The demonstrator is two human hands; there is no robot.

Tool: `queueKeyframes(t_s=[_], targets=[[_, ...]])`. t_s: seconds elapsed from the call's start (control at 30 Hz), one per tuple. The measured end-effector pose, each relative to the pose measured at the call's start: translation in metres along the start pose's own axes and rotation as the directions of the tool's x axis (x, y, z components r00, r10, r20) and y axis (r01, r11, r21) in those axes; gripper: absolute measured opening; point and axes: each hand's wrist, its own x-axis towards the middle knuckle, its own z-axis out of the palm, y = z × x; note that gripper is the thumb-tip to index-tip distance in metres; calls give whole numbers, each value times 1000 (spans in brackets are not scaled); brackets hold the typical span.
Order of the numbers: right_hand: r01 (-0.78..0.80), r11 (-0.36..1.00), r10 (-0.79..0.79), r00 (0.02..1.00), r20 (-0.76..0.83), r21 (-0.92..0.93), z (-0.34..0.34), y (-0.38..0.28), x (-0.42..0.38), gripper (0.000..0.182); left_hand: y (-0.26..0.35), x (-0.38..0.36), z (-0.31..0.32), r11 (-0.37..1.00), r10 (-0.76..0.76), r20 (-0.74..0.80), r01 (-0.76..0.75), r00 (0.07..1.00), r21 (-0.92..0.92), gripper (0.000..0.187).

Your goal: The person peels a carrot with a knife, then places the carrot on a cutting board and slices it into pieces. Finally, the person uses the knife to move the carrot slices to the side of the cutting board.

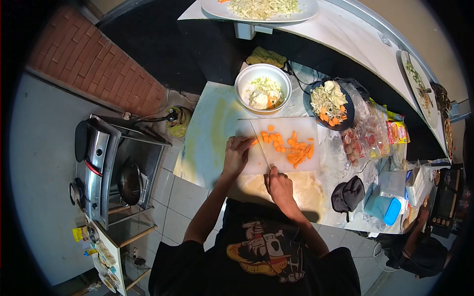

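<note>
On a white cutting board (301,124), my left hand (239,153) holds a piece of carrot (254,141) between its bent fingers. My right hand (280,185) is wrapped round the handle of a knife, whose thin blade (262,148) points away from me, just right of the held carrot. Cut carrot pieces (298,150) lie scattered to the right of the blade. Beyond the board stands a white bowl (243,101) with chopped vegetables. A dark plate (349,109) at the back right bears sprouts, leaves and carrot slices.
Plastic bags (368,133), a black cap (348,195) and a blue-lidded container (384,207) sit on the right. A platter (212,10) rests on the raised shelf. The stove (96,163) is at left; another person (417,251) is at lower right.
</note>
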Motion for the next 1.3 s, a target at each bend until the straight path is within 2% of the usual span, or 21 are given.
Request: queueKeyframes(t_s=[0.1,0.17,0.23,0.43,0.7,0.77,1.0,1.07,1.17,1.3], targets=[[-6,1000,6,1000,8,3,0,0,0,22,0,-2,0,1000,-7,-2,7,1000,2,28],[-8,1000,8,1000,19,12,-2,0,1,22,-2,-5,2,996,-80,38,81,996,-24,36],[-3,999,0,998,69,45,-9,1,3,21,-3,-5,3,997,-74,30,74,997,-21,35],[-12,989,-1,996,89,151,-14,7,7,19,-2,-6,5,998,-61,13,62,998,-21,33],[-35,994,27,997,79,102,-15,-1,7,19,-2,0,-3,999,-32,38,32,999,-8,33],[-38,995,32,997,77,87,-14,-1,5,20,0,2,-8,994,-106,111,101,988,47,33],[-72,995,68,996,62,66,-16,-4,-2,20,-1,17,-21,993,-70,33,67,997,100,33],[-74,993,69,996,51,91,-15,-2,-2,20,-7,17,-14,997,-50,117,43,992,56,32],[-85,990,80,996,50,110,-13,3,-2,24,-10,12,-4,997,-66,138,71,988,-34,30],[-77,988,73,997,37,133,-14,1,-4,26,-13,9,-5,999,-52,157,54,986,-8,30]])
